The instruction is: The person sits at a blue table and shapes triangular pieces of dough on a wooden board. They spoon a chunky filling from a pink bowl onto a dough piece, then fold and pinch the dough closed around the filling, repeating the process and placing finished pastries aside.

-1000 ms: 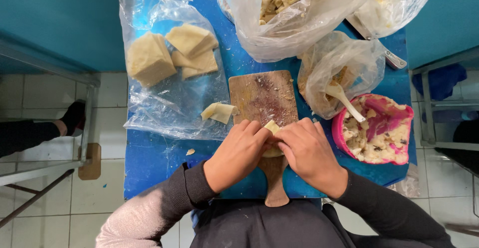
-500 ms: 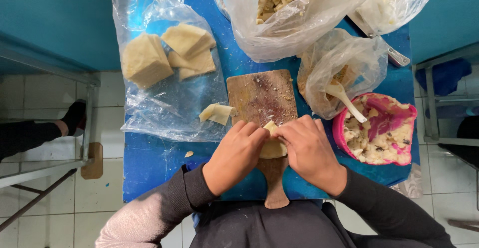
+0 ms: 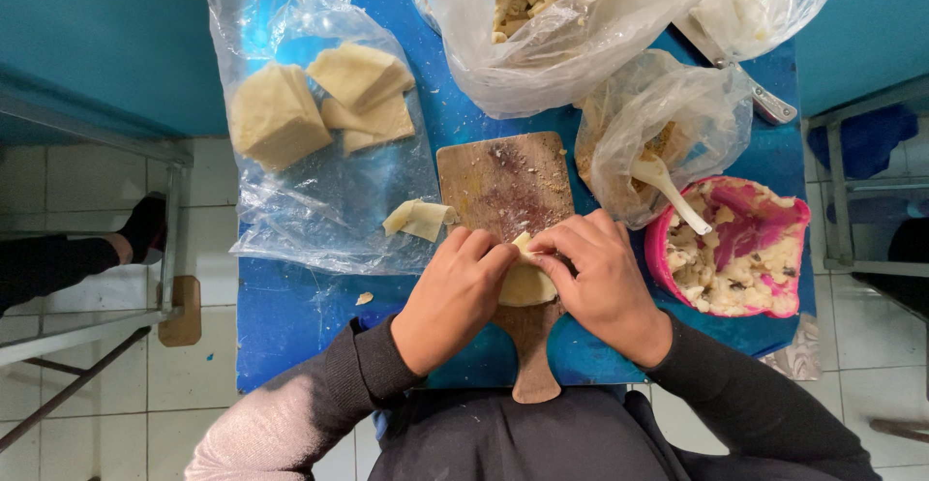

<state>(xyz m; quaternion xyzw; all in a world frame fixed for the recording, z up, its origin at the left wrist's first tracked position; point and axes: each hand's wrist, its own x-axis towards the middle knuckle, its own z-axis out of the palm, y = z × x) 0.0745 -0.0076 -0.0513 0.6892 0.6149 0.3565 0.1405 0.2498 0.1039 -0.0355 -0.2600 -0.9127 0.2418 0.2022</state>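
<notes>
My left hand (image 3: 453, 292) and my right hand (image 3: 600, 278) meet over a pale dough piece (image 3: 527, 283) on a wooden cutting board (image 3: 503, 181). Fingers of both hands pinch the dough's top edge, folding it. The board lies on a blue table (image 3: 290, 307), its handle pointing toward me. The dough is partly hidden under my fingers.
A clear plastic sheet (image 3: 319, 210) at left carries stacks of dough squares (image 3: 276, 113) and a loose folded dough piece (image 3: 418, 218). A pink bowl of filling (image 3: 740, 249) with a white spoon (image 3: 673, 191) sits right. Plastic bags of rolled pieces (image 3: 571, 16) lie at the back.
Both hands stay on the dough piece with only slight finger shifts; the view has drifted a little.
</notes>
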